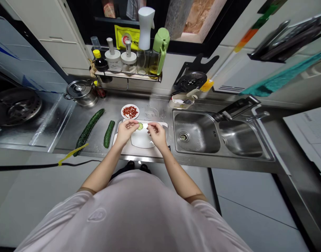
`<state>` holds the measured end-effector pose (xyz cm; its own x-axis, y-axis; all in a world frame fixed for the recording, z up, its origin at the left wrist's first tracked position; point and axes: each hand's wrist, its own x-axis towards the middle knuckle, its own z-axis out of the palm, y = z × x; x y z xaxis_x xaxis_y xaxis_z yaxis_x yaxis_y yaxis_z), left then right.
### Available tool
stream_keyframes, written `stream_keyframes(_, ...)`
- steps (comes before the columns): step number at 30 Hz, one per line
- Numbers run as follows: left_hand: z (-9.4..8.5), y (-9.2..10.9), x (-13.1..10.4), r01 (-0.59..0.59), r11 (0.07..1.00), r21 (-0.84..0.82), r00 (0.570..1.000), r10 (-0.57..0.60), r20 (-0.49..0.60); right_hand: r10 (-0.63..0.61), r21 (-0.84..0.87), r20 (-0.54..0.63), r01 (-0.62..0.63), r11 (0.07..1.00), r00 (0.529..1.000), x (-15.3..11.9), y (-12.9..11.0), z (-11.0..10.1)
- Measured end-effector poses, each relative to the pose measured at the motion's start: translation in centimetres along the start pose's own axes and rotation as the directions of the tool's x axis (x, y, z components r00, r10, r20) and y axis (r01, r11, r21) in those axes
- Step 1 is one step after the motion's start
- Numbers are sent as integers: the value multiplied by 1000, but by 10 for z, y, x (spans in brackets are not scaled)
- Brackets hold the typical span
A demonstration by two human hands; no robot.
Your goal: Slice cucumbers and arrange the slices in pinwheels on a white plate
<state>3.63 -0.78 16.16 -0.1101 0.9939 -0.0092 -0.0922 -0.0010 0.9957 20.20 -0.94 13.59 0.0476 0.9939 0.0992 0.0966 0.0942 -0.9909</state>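
one cucumber slice (140,126) between two hands, two cucumbers (88,130) left of them.

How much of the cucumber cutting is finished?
Barely started, it seems. One cucumber slice is pinched in the left hand over the white plate; the right hand hovers beside it. A long cucumber and a shorter piece lie uncut on the counter.

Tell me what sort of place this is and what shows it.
Most likely a home kitchen. A stainless double sink sits in a steel counter, a rack of condiment bottles hangs above, and the left hand and right hand handle a cucumber slice over a cutting board.
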Motion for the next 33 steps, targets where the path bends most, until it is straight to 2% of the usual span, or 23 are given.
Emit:
stream_keyframes(3, 5, 14, 0, -65, 998, 19, 998, 65, 7, -92, -51, 43, 94, 994, 995, 6, -19, 1)
stream_keyframes(7, 8, 18, -1, -76, 997, 28, 997, 75, 18, -149, -79, 89, 156, 985, 985, 9, -31, 2)
stream_keyframes(13, 11, 18, -1, -103, 993, 50, 993, 99, 65, -169, -88, 124, 180, 980, 978, 10, -31, 6)
stream_keyframes(18, 6, 14, 0, -83, 994, 68, 996, 84, -2, -127, -73, 107, 135, 988, 986, 10, -25, 6)
stream_keyframes(21, 1, 6, -2, -5, 999, 39, 1000, 6, -3, -133, -72, 82, 139, 988, 988, 10, -25, 5)
stream_keyframes(23, 1, 0, -6, 112, 993, 20, 991, -113, 64, -146, -79, 72, 152, 985, 987, 10, -25, 4)
stream_keyframes(27, 5, -5, -14, 333, 943, -18, 925, -323, 203, -177, -94, 60, 182, 979, 982, 11, -24, 2)
stream_keyframes(30, 10, -3, -17, 398, 916, -54, 897, -376, 234, -204, -136, 61, 211, 968, 977, 10, -23, 1)
stream_keyframes(33, 12, -1, -14, 420, 900, -113, 891, -385, 242, -240, -192, 83, 252, 949, 967, 9, -26, -1)
